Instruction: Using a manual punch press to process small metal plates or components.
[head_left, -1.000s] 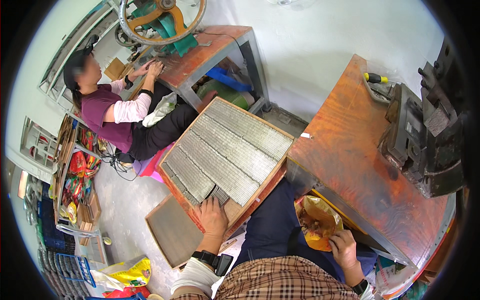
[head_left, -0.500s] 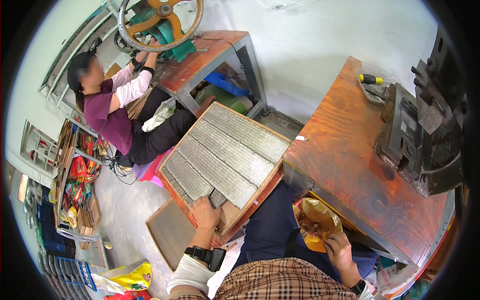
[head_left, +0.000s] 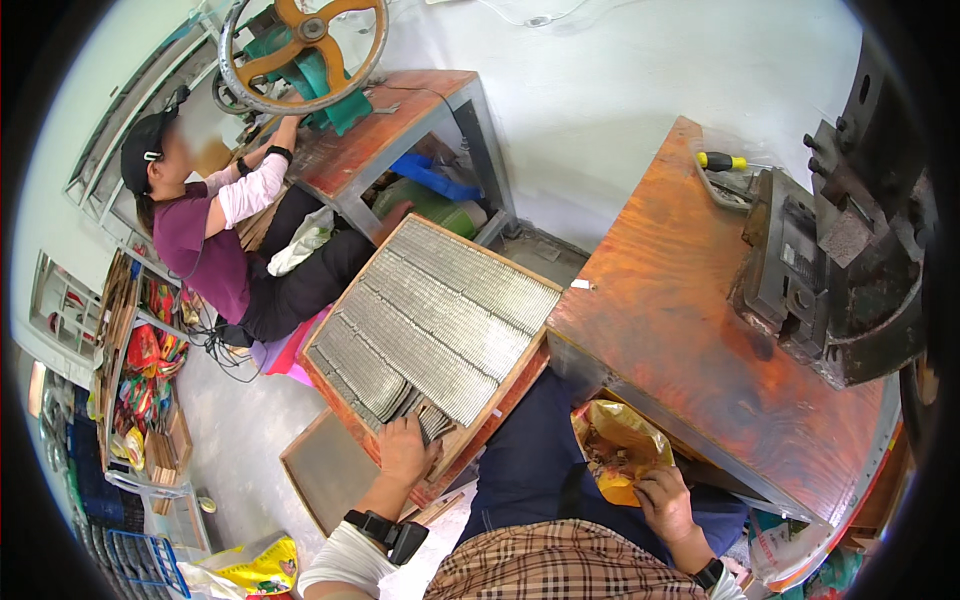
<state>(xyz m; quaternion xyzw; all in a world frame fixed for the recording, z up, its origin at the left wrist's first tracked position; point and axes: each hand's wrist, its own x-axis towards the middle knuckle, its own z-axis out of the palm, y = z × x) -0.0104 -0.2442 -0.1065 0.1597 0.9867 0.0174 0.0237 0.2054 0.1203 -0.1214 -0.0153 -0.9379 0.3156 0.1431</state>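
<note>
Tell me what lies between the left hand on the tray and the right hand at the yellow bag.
In the head view, only the person's dark-trousered lap lies between left hand and right hand.

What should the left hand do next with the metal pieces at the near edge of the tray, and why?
Probably lift that small bunch clear. The left hand already grips metal pieces at the tray's near edge, where the rows are broken, while the right hand rests at the yellow bag.

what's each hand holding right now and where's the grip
The left hand grips a small bunch of thin grey metal pieces at the near end of the wooden tray. The right hand holds the yellow bag by its lower rim.
</note>
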